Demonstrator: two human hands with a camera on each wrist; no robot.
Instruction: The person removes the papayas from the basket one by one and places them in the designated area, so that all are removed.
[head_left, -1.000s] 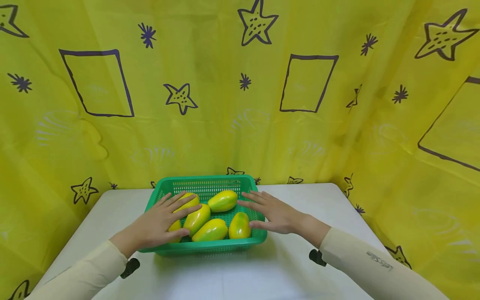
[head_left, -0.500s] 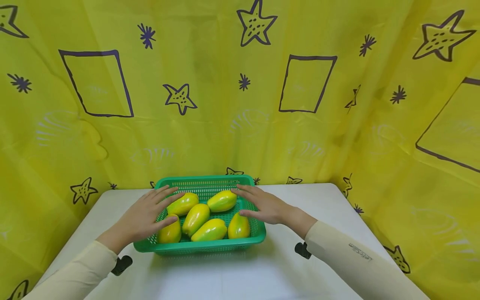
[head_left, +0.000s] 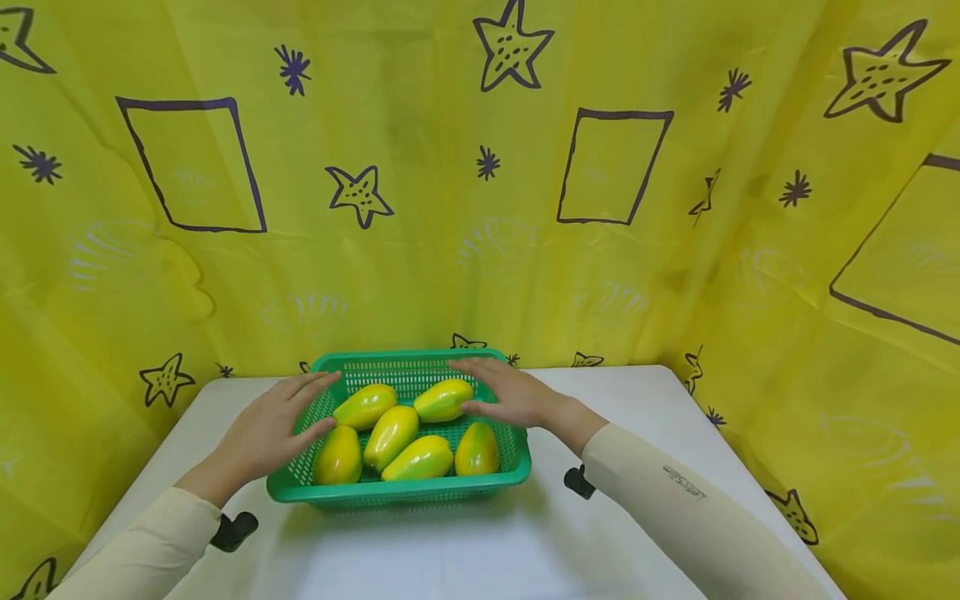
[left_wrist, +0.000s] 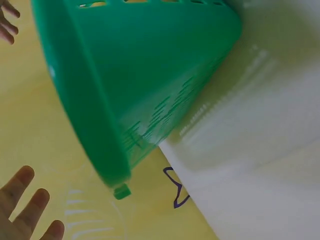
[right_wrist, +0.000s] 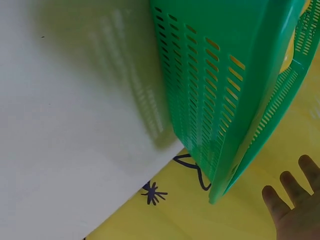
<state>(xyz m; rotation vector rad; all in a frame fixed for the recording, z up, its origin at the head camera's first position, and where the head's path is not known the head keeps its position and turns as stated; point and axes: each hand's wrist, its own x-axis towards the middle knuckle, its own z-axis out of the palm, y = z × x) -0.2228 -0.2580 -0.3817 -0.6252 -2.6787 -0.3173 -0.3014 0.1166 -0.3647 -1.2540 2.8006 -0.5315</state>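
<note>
A green slotted plastic basket (head_left: 405, 492) stands on the table with several yellow-green papayas (head_left: 392, 437) lying inside. My left hand (head_left: 262, 429) hovers over the basket's left rim, its fingers stretched out and holding nothing. Over the right part of the basket is my right hand (head_left: 521, 396), also empty, with its fingers straight and its thumb near the back right papaya (head_left: 442, 401). In the left wrist view the basket's side (left_wrist: 160, 65) fills the upper middle, with fingertips (left_wrist: 35, 205) apart from it. The right wrist view shows fingers (right_wrist: 295, 190) beside the basket wall (right_wrist: 200, 85).
A white table (head_left: 600, 517) carries the basket near its back edge. Yellow curtains (head_left: 427, 283) with dark star and frame drawings hang behind and at both sides. Dark wrist mounts (head_left: 234, 532) sit under both forearms.
My left hand has moved left, off the papayas toward the rim. My right hand has shifted left and slightly up over the basket. The papayas lie as before.
</note>
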